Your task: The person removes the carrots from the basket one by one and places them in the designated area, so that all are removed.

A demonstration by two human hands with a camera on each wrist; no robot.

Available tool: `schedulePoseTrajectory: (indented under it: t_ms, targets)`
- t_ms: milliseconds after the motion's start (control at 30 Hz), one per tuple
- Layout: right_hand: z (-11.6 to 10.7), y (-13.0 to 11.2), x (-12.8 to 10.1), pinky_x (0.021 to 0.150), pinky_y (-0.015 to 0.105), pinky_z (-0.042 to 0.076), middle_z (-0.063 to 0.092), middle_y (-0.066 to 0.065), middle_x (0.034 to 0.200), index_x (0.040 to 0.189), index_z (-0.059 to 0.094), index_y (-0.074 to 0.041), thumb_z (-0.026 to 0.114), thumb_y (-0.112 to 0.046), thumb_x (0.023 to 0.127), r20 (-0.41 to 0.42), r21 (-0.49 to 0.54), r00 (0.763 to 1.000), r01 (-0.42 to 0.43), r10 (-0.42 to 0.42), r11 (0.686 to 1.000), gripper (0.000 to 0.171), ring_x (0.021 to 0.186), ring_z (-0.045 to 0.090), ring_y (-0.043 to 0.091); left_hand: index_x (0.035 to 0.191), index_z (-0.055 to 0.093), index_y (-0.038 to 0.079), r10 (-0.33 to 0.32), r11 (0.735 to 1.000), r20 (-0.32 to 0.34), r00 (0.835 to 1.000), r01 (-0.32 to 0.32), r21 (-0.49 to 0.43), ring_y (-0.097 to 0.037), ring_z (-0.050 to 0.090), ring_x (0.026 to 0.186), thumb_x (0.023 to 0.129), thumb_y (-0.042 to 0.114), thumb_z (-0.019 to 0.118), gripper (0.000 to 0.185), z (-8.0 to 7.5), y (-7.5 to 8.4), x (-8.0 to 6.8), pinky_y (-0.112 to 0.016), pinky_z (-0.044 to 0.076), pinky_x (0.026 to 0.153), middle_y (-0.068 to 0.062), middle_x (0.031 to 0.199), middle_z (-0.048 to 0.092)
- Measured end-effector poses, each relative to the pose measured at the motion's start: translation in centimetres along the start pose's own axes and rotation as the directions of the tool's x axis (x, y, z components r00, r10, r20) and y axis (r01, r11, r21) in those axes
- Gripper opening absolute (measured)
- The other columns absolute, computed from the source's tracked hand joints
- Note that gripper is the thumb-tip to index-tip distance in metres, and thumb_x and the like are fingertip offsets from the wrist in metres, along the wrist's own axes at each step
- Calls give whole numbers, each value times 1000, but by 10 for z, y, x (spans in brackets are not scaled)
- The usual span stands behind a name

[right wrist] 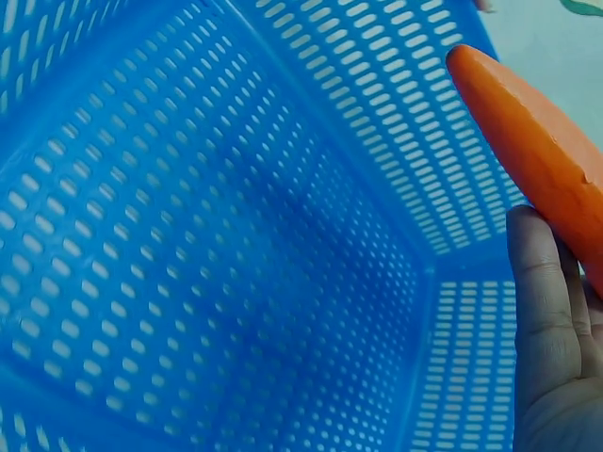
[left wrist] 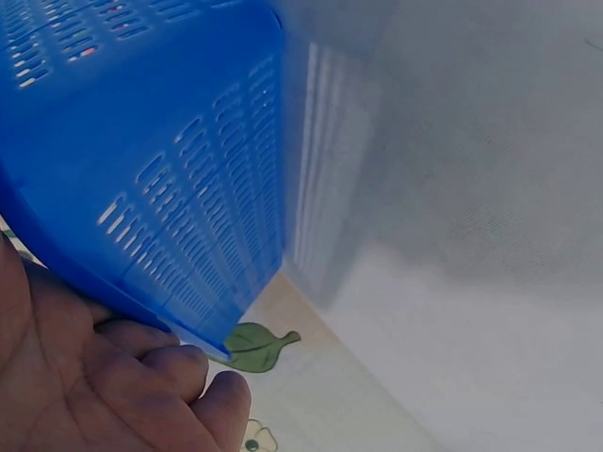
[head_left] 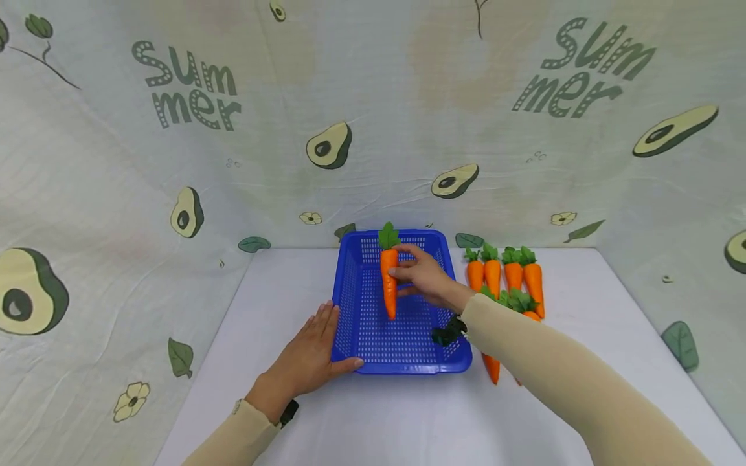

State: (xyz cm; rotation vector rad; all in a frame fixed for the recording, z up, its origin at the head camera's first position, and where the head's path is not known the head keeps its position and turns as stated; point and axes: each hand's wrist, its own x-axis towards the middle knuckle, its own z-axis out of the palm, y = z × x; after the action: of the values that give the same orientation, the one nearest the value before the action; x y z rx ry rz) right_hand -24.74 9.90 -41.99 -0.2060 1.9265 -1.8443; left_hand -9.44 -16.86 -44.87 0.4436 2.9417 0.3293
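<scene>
A blue perforated plastic basket (head_left: 402, 369) stands on the white table. Over its inside my right hand (head_left: 430, 275) pinches an orange carrot (head_left: 389, 278) between thumb and fingers, leafy top pointing away and tip toward me. In the right wrist view the carrot (right wrist: 542, 141) is seen above the basket's holed floor (right wrist: 236, 235), which has nothing lying on it. My left hand (head_left: 309, 356) rests with extended fingers against the basket's left side, thumb on the front rim. From the left wrist its fingers (left wrist: 174, 372) show at the rim, beside the holed side wall (left wrist: 188, 188).
To the right of the basket lie several more carrots (head_left: 533, 281) with green tops, in two rows; my right forearm (head_left: 553, 362) covers part of the nearer row. Behind the table hangs a patterned cloth (head_left: 373, 97) with avocados.
</scene>
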Motion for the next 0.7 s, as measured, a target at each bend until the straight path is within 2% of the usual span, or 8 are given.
schedulePoseTrajectory:
  t_ms: [267, 567, 700]
  targets:
    - [-25, -9, -18, 82, 51, 66, 59, 26, 139, 159, 39, -17, 63, -8, 106, 5, 22, 999, 34, -34, 999, 58, 104, 72, 29, 168, 14, 1, -10, 1000, -1, 1000, 10, -16, -36, 14, 164, 91, 84, 53, 120, 0, 2, -1, -52, 21, 131, -20, 177, 11]
    - [-60, -15, -41, 82, 48, 66, 60, 26, 139, 162, 34, -15, 63, -9, 106, -9, -15, 998, 54, -54, 998, 63, 102, 73, 26, 167, 16, -3, 3, 999, -12, 1000, -4, -35, -38, 14, 164, 93, 80, 57, 118, 0, 1, -2, -53, 22, 131, -22, 176, 13]
    - [-77, -13, -52, 80, 46, 66, 64, 20, 133, 162, 34, -14, 65, -10, 105, -24, -20, 998, 63, -63, 998, 64, 99, 74, 24, 167, 16, -3, 7, 1000, -14, 1000, -7, -23, -37, 14, 164, 93, 80, 56, 118, 1, 1, -2, -53, 22, 131, -22, 176, 13]
